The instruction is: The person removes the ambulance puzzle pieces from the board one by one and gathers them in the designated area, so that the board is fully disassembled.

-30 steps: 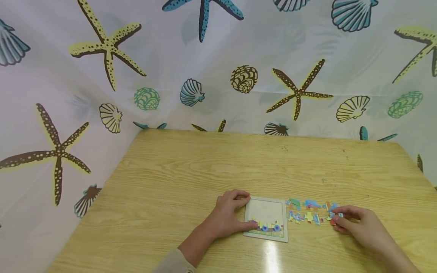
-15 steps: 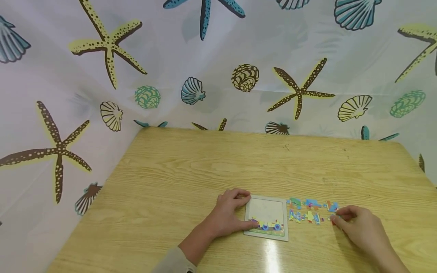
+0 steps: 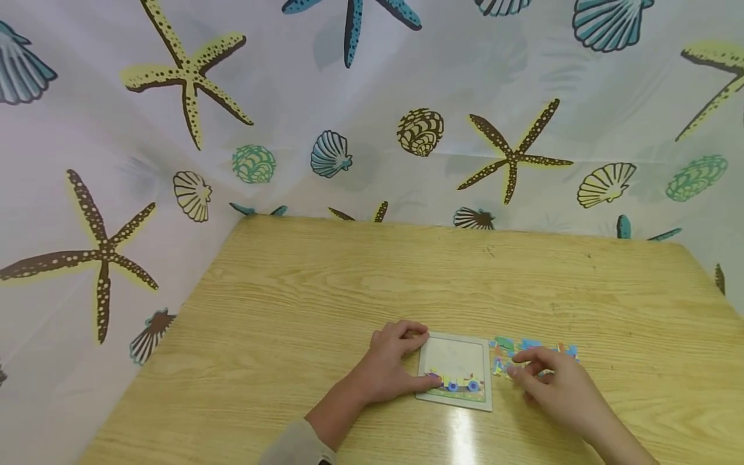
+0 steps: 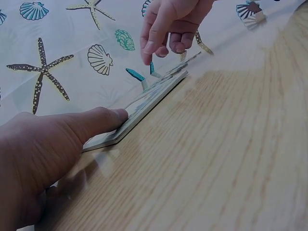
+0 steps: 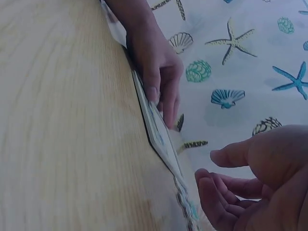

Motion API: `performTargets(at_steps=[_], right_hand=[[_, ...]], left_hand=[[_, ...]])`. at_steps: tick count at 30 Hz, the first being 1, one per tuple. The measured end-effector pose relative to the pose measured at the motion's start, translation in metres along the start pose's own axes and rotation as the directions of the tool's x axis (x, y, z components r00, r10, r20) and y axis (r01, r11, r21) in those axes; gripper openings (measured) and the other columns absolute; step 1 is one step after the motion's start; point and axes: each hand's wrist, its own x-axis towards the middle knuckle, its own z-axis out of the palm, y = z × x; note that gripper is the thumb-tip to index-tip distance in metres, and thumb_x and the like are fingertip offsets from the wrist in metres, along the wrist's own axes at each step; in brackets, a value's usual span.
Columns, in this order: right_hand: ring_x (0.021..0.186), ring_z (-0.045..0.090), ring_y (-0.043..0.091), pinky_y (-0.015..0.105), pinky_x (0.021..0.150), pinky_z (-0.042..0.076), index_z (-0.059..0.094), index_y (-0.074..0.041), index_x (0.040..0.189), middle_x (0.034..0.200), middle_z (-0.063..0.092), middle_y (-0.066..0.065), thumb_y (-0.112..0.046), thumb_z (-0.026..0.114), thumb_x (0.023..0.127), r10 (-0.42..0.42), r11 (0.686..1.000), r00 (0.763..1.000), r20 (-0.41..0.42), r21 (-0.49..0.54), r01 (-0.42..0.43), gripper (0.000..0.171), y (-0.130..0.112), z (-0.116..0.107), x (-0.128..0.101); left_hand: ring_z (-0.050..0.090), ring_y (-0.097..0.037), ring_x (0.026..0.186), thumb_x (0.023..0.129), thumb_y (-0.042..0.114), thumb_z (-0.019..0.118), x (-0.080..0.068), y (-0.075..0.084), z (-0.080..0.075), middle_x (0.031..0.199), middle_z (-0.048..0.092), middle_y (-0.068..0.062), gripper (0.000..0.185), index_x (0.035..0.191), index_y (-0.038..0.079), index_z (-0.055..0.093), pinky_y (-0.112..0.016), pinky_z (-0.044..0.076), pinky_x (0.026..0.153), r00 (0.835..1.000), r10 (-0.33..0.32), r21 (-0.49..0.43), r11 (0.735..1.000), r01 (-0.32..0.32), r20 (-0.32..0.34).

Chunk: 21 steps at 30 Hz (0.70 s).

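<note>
A square white puzzle tray [image 3: 453, 355] lies on the wooden table [image 3: 360, 284], with a strip of coloured pieces [image 3: 459, 385] fitted along its near edge. My left hand [image 3: 391, 368] grips the tray's left side, index finger curled at the far corner and thumb on the near edge. In the left wrist view the thumb [image 4: 103, 120] lies against the tray [image 4: 144, 103]. Several loose pieces [image 3: 504, 346] lie just right of the tray. My right hand [image 3: 552, 387] hovers over them, fingertips [image 3: 517, 367] pointing down at them. Thumb and fingers stand apart in the right wrist view, nothing between them.
A curtain [image 3: 372, 116] printed with starfish and shells closes in the table at the back and left. The table's far half is bare wood. A bright glare spot [image 3: 462, 433] sits on the wood in front of the tray.
My right hand has slid left from the far right end of the loose pieces to those nearest the tray. The left hand and tray have stayed put.
</note>
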Motion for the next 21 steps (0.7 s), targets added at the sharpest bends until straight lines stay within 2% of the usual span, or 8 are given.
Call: performTargets(at_steps=[4,7,14,17,21], right_hand=[[0.063,0.063,0.021,0.031,0.056,0.05,0.059,0.003,0.108,0.083,0.058,0.01,-0.028,0.065,0.087,-0.075,0.99,0.989,0.129,0.129,0.058,0.038,-0.014,0.022,0.006],[0.066,0.063,0.023,0.031,0.059,0.051,0.058,0.005,0.111,0.083,0.059,0.011,-0.025,0.063,0.088,-0.118,0.98,0.973,0.197,0.183,0.082,0.037,-0.023,0.038,0.01],[0.068,0.061,0.02,0.027,0.059,0.049,0.057,0.005,0.115,0.08,0.063,0.008,-0.019,0.058,0.091,-0.171,0.973,0.95,0.26,0.198,0.121,0.034,-0.027,0.063,0.019],[0.066,0.059,0.017,0.026,0.058,0.047,0.058,0.003,0.116,0.076,0.062,0.005,-0.02,0.059,0.091,-0.178,0.974,0.948,0.263,0.181,0.133,0.034,-0.025,0.066,0.021],[0.065,0.058,0.016,0.025,0.06,0.047,0.058,0.001,0.116,0.074,0.061,0.005,-0.022,0.06,0.091,-0.194,0.976,0.94,0.279,0.148,0.158,0.035,-0.025,0.067,0.024]], left_hand=[[0.036,-0.016,0.119,0.072,0.059,0.068,0.0,0.0,0.0,0.131,0.042,0.007,0.079,0.132,0.01,0.052,-0.044,0.025,0.091,1.0,0.006,0.009,1.0,-0.006,-0.01],[0.036,-0.015,0.119,0.073,0.06,0.068,0.0,0.001,0.0,0.131,0.043,0.006,0.079,0.132,0.009,0.052,-0.042,0.025,0.089,1.0,0.011,0.013,1.0,-0.01,-0.015],[0.037,-0.016,0.119,0.074,0.06,0.066,0.0,0.001,0.001,0.131,0.043,0.004,0.078,0.132,0.009,0.052,-0.046,0.025,0.09,0.999,0.032,0.017,0.999,-0.032,-0.017],[0.037,-0.016,0.12,0.074,0.062,0.064,0.0,0.0,0.001,0.131,0.043,0.004,0.08,0.132,0.009,0.051,-0.048,0.026,0.091,0.999,0.044,0.019,0.999,-0.043,-0.017],[0.035,-0.016,0.12,0.07,0.068,0.063,-0.001,-0.001,0.0,0.133,0.039,0.005,0.088,0.135,0.01,0.048,-0.046,0.024,0.093,0.999,0.042,0.029,0.999,-0.043,0.018]])
